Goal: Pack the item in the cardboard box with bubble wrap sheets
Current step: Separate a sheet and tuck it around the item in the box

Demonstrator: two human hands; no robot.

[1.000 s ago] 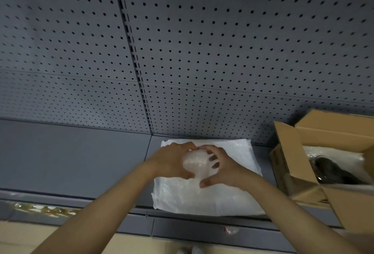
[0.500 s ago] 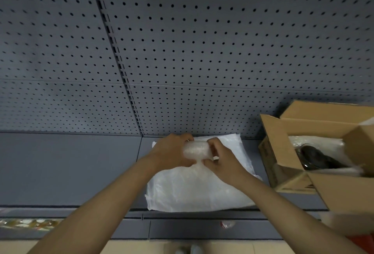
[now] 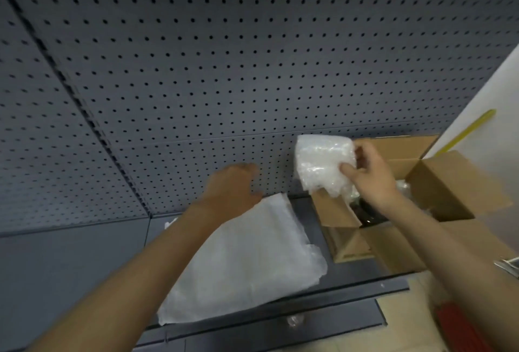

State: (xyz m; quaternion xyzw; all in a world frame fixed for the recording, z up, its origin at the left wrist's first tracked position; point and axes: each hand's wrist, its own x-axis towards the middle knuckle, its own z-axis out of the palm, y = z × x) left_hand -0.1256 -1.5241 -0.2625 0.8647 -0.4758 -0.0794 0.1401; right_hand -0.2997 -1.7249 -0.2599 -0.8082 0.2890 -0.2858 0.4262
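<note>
My right hand [image 3: 368, 172] grips an item wrapped in bubble wrap [image 3: 323, 163] and holds it in the air over the left edge of the open cardboard box [image 3: 455, 183]. A dark object and more wrap show inside the box, mostly hidden by my arm. My left hand [image 3: 233, 186] hovers with relaxed fingers above the far end of a stack of white bubble wrap sheets [image 3: 247, 262] lying on the grey shelf [image 3: 70, 267]. It holds nothing.
A grey pegboard wall [image 3: 224, 71] rises behind the shelf. The box's flaps stand open on all sides. A white panel with a yellow strip [image 3: 474, 130] is at the far right. Red items [image 3: 460, 326] lie at the lower right.
My right hand has lifted the wrapped item off the sheets and carried it right, over the box. My left hand let go of it and stayed above the sheets. The camera swung right.
</note>
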